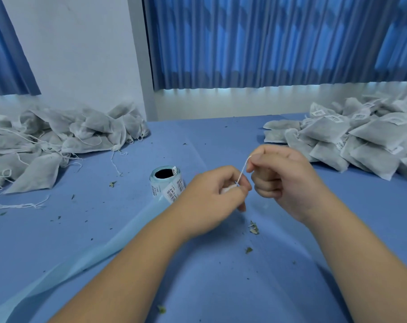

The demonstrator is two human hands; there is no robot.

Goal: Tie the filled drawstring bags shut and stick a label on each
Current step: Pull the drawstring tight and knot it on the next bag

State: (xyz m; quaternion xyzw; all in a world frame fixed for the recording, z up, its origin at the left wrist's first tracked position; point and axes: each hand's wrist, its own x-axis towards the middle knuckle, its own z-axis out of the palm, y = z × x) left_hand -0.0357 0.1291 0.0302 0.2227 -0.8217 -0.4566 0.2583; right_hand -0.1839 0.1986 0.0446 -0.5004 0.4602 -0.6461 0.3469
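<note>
Crumbs (pixel 253 228) of dried leaf dot the blue table (pixel 81 229) at lower centre. Just above, the left hand (pixel 211 201) pinches a bit of white fabric, mostly hidden in its curled fingers. The right hand (pixel 284 176) pinches the end of a white string (pixel 243 170) drawn taut between them. Behind the left hand stands a label roll (pixel 166 180), its backing strip (pixel 81 257) trailing to the lower left. Loose-stringed bags (pixel 46 141) heap at middle left, labelled bags (pixel 360 136) at middle right, below blue curtains (pixel 267 43).

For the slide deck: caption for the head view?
Left hand and right hand hold a drawstring taut beside the label roll.
</note>
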